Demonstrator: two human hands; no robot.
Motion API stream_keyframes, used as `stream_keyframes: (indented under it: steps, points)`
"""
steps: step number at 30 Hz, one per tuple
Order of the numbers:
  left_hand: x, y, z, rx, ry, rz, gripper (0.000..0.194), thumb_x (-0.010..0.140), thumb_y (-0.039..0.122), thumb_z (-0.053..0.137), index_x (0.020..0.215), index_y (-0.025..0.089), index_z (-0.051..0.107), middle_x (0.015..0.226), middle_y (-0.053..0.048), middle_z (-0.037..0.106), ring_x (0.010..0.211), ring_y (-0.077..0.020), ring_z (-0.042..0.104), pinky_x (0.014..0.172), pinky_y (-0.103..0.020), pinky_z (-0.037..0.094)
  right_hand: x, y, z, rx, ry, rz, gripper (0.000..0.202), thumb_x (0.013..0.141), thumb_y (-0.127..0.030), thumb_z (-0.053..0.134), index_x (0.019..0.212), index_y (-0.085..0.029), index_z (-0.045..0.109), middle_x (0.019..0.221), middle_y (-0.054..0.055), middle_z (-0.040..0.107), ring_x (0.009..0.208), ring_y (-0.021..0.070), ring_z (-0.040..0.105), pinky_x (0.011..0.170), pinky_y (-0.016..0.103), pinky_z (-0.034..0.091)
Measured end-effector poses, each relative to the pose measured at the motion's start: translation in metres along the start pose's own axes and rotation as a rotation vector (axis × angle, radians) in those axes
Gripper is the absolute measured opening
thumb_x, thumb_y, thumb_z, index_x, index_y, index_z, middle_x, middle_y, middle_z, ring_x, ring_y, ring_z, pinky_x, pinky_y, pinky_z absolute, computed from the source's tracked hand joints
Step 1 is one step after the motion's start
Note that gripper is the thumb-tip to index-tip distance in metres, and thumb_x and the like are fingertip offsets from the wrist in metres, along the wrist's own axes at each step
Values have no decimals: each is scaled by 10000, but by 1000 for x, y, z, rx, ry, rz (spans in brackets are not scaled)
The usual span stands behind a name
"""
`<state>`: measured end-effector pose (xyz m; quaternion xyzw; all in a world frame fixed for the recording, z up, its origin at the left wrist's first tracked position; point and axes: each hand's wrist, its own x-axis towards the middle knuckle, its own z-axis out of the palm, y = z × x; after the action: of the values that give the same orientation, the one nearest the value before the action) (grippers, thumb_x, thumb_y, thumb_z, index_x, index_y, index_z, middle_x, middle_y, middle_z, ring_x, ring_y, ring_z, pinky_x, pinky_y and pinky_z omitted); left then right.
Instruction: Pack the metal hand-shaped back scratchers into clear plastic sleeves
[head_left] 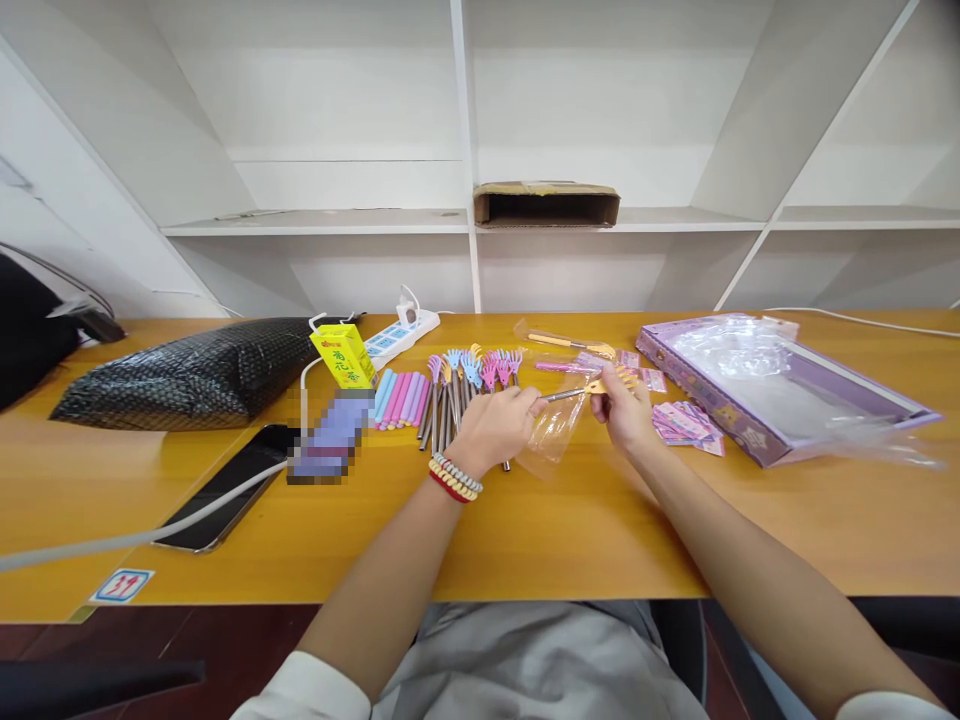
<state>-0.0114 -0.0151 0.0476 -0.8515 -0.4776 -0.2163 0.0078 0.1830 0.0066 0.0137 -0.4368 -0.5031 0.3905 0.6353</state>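
Between my two hands lies a telescopic back scratcher [568, 395] with a yellow claw-shaped head and a metal rod. My right hand [627, 412] is closed around its head end. The fingers of my left hand [501, 425] pinch the rod's other end. A clear plastic bag [556, 432] hangs beside my left fingers; whether they grip it too is unclear. Just beyond my left hand, several back scratchers [471, 368] with coloured heads lie side by side. Another yellow one [559, 342] rests in clear wrapping behind my hands.
Pastel handle tubes [401, 400] lie left of the scratchers. Small printed cards [686, 425] and a purple box [757, 440] sit to the right. Leftward are a yellow drink carton [343, 355], a phone [225, 500], a power strip [397, 340] and a black wrapped parcel [187, 375].
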Motion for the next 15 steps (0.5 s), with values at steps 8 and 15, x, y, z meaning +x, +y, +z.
stream_keyframes:
  steps: [8, 15]
  points:
    - [-1, -41, -18, 135, 86, -172, 552, 886, 552, 257, 661, 200, 619, 644, -67, 625, 619, -204, 556, 553, -287, 241, 27, -18, -31, 349, 278, 68, 352, 683, -417, 661, 606, -194, 400, 376, -74, 388, 303, 49, 337, 287, 181, 219]
    - [-8, -81, -34, 302, 215, -333, 596, 878, 550, 256, 606, 197, 653, 600, -69, 629, 591, -194, 546, 536, -287, 203, 50, -33, -83, 565, 516, 46, 275, 805, -309, 529, 635, -197, 344, 432, -91, 349, 316, 26, 312, 289, 161, 199]
